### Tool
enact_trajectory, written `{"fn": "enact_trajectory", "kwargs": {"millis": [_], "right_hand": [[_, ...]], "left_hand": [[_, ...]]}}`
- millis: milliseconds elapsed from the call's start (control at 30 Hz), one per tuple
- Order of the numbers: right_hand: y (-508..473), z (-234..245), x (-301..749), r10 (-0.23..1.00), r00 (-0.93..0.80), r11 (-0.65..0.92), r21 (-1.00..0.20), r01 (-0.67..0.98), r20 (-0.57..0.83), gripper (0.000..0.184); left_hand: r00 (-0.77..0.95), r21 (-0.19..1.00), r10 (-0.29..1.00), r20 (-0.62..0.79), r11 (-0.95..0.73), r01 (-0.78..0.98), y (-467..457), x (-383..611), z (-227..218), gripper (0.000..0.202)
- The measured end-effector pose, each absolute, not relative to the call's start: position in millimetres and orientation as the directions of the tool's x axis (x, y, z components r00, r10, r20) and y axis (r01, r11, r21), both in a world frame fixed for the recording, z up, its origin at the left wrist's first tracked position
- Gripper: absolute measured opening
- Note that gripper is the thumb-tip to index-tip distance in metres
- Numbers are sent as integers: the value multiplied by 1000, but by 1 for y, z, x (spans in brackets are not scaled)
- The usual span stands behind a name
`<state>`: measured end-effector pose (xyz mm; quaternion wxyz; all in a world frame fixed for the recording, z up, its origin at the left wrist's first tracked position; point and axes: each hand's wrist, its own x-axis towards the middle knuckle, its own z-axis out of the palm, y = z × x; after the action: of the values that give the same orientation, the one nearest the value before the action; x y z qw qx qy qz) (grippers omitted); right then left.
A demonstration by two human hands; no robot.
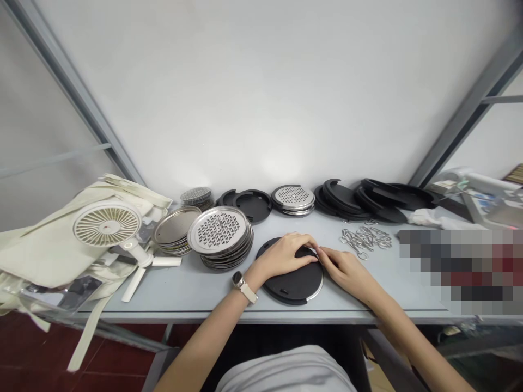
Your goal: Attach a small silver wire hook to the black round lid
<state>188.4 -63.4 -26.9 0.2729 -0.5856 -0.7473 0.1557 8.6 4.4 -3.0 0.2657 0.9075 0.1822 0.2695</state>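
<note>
On the table edge in front of me lies a black round holder [291, 283], its flat side up, with a strip of metal disc [315, 289] showing at its lower right. My left hand [286, 255], wearing a watch, lies across the holder with its fingers bent over and gripping the far right part. My right hand [343, 271] is closed at the right rim, thumb and fingertips pressed together against the left fingertips. Whatever is between the right fingertips is hidden. Several metal hooks [365, 238] lie in a loose pile beyond my right hand.
Left of the holder stands a stack of metal grater discs [220, 234], beside plain metal discs [176, 226]. Along the wall are more black holders [343, 198] and a perforated grater disc [293, 197]. A white fan [107, 224] and cream bags [53, 245] occupy the left end.
</note>
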Motion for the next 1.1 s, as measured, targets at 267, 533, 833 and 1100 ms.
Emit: {"fn": "enact_trajectory", "kwargs": {"millis": [267,533,833,1100], "right_hand": [[-62,-33,189,955,-117,259,-573,778,272,29],[-64,-30,186,963,-73,230,-649,725,260,17],[-62,-31,186,963,-90,238,-644,727,255,14],[-62,-31,186,966,-72,220,-641,735,248,16]], "left_hand": [[777,581,489,397,-789,200,3,8,-3,21],[782,579,475,404,-794,184,3,8,-2,22],[782,592,478,400,-786,178,3,9,-3,21],[777,603,484,402,-779,173,4,9,-4,21]]}}
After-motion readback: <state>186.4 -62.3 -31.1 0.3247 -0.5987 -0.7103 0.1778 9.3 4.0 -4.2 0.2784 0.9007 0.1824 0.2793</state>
